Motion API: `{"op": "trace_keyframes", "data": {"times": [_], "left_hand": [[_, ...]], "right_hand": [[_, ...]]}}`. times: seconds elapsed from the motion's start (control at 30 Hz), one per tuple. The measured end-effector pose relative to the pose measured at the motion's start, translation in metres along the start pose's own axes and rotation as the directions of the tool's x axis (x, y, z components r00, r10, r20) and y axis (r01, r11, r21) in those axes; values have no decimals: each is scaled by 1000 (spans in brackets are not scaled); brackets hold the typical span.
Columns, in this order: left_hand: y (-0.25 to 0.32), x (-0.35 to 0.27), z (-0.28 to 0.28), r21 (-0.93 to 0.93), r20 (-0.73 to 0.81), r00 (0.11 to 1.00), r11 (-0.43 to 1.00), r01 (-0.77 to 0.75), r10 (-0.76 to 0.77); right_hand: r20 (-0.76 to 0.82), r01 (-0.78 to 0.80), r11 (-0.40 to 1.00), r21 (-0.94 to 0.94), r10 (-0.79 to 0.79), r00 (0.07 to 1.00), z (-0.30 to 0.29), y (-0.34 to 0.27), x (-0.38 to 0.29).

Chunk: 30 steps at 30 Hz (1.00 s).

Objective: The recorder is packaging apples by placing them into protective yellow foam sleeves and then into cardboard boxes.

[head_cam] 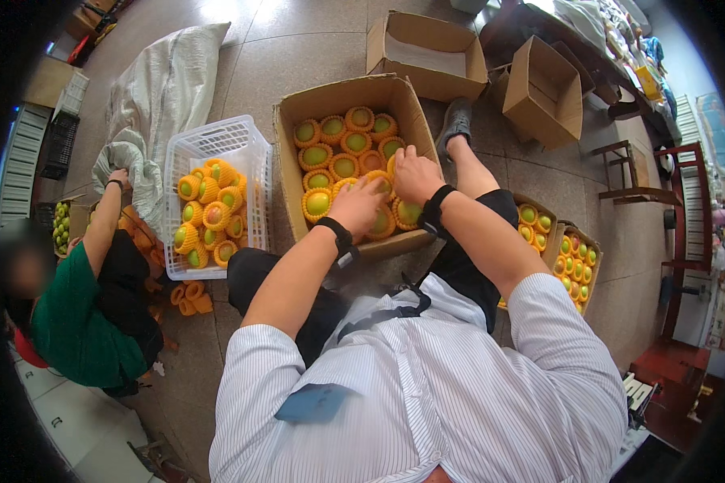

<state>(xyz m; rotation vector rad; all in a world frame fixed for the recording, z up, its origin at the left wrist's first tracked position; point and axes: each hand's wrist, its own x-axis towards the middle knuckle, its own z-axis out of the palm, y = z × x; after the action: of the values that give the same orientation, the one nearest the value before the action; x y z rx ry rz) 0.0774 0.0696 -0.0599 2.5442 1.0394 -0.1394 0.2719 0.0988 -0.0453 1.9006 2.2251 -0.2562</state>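
Observation:
A cardboard box (353, 241) stands between my legs, holding rows of green and reddish round fruits in yellow foam nets (356, 142). Both hands reach into it. My left hand (357, 206) lies over netted fruits near the lower middle, fingers spread; its fingertips partly cover a fruit, and whether it grips one is unclear. My right hand (417, 176) is at the box's right side, fingers bent down against a netted fruit (391, 166) that it partly hides. Left of the box, a white plastic basket (260, 181) holds a loose heap of more netted fruits (216, 215).
A woven sack (169, 84) lies beyond the basket; a co-worker in green (87, 320) holds its edge at left. Foam nets (191, 297) lie on the floor. Open cartons (432, 72) stand ahead, filled boxes (592, 271) at right beside my leg, and a wooden chair (640, 196) farther right.

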Motion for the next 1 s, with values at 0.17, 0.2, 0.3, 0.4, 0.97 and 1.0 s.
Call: {"op": "trace_keyframes", "data": {"times": [0.17, 0.2, 0.3, 0.4, 0.97, 1.0], "left_hand": [[-1, -1, 0, 3, -5, 1000, 1000, -8, 8], [-2, -1, 2, 3, -6, 1000, 1000, -8, 8], [-3, -4, 7, -20, -59, 998, 1000, 8, -9], [-3, -6, 8, -32, -63, 998, 999, 8, -10], [-3, -1, 5, -79, -72, 997, 997, -12, 6], [-4, -2, 9, -79, -73, 997, 997, -10, 4]], "right_hand": [[44, -17, 1000, 26, 16, 999, 7, 1, 6], [90, -10, 999, 37, 7, 996, 6, 0, 8], [189, 24, 999, 41, -31, 981, 1, 1, 10], [262, 44, 998, 51, -55, 963, -7, 2, 8], [291, -13, 1000, 18, 7, 957, 11, 12, 18], [284, -14, 999, 29, 5, 959, 10, 10, 18]]}}
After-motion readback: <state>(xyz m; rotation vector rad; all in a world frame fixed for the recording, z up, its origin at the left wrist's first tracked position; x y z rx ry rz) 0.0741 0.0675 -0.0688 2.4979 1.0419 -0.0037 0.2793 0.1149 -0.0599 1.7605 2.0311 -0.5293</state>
